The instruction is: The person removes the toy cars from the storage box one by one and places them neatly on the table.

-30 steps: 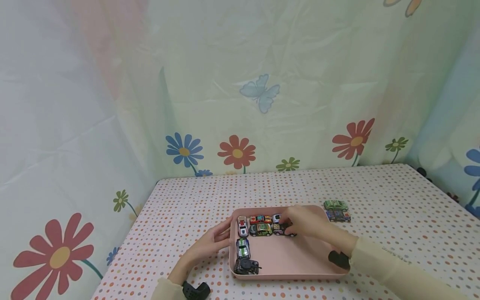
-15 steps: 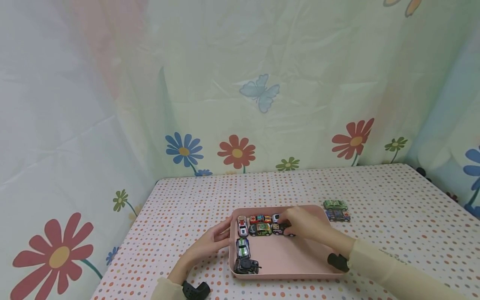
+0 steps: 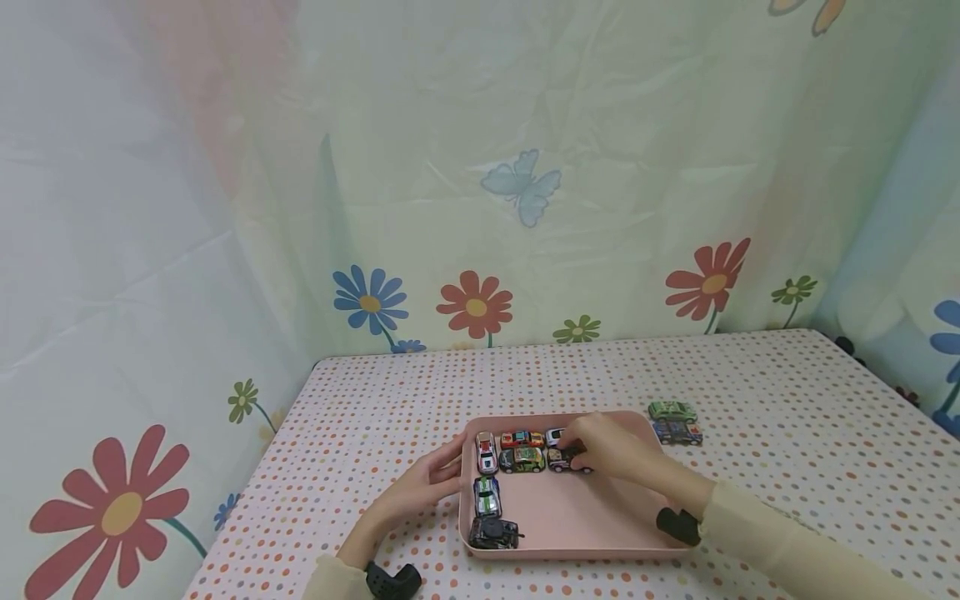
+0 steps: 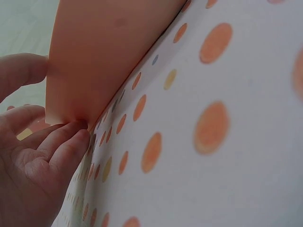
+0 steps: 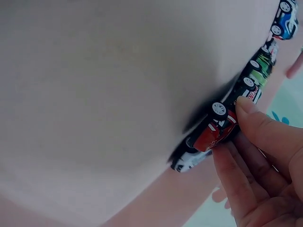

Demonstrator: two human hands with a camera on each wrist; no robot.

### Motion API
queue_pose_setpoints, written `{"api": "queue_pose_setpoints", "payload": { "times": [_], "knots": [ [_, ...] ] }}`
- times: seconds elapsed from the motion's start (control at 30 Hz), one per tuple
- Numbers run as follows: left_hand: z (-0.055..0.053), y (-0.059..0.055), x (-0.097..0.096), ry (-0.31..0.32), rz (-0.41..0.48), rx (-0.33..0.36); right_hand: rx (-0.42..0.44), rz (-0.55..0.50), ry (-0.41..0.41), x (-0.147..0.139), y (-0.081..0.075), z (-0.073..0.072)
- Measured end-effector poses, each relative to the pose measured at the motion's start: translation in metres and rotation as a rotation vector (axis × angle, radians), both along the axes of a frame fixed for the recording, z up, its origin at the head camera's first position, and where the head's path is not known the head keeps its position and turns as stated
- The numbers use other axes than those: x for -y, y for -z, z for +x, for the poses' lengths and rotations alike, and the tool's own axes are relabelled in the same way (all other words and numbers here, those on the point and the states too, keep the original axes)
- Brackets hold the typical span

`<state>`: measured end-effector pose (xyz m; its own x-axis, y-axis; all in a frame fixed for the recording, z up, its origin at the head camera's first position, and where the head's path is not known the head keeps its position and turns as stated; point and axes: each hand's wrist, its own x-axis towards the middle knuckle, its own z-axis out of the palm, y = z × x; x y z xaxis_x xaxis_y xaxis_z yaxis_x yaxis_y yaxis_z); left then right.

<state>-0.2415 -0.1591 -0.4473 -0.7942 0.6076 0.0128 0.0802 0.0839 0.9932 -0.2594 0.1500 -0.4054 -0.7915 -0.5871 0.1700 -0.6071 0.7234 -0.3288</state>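
Note:
My right hand [image 3: 613, 446] reaches into the pink tray [image 3: 581, 521], where thumb and fingers pinch a black-and-red toy car [image 5: 215, 135] near the back wall. A white toy car [image 3: 554, 436] sits just behind that one, partly covered by the hand. My left hand [image 3: 422, 485] touches the tray's left side from outside, its fingers fairly straight; in the left wrist view the fingertips meet the tray's wall [image 4: 90, 61] low down. To the left of the held car lie an orange-red toy car [image 3: 522, 438] and a dark green one [image 3: 522, 459].
Along the tray's left wall stand a white-and-red toy car [image 3: 486, 452], a silver-and-green one [image 3: 487, 497] and a black toy vehicle [image 3: 495, 532]. Outside the tray's back right corner, a green car [image 3: 672, 411] and a dark blue one [image 3: 677, 432] lie on the dotted tablecloth [image 3: 390, 400].
The right hand stays almost in place over the same toy car, with only slight movement. The left hand and the tray look the same.

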Motion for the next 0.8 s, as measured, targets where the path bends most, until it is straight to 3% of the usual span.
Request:
{"api": "queue_pose_setpoints", "payload": {
  "times": [0.2,0.6,0.8],
  "knots": [
    [0.000,0.001,0.000,-0.002,0.004,0.000,-0.018,-0.025,0.002,-0.005,-0.012,0.003],
    [0.001,0.001,-0.001,-0.016,0.000,0.006,0.051,-0.081,-0.005,-0.020,-0.033,-0.003],
    [-0.001,0.002,0.000,-0.005,0.010,0.000,0.045,-0.066,0.042,-0.032,-0.048,-0.007]
  ]
}}
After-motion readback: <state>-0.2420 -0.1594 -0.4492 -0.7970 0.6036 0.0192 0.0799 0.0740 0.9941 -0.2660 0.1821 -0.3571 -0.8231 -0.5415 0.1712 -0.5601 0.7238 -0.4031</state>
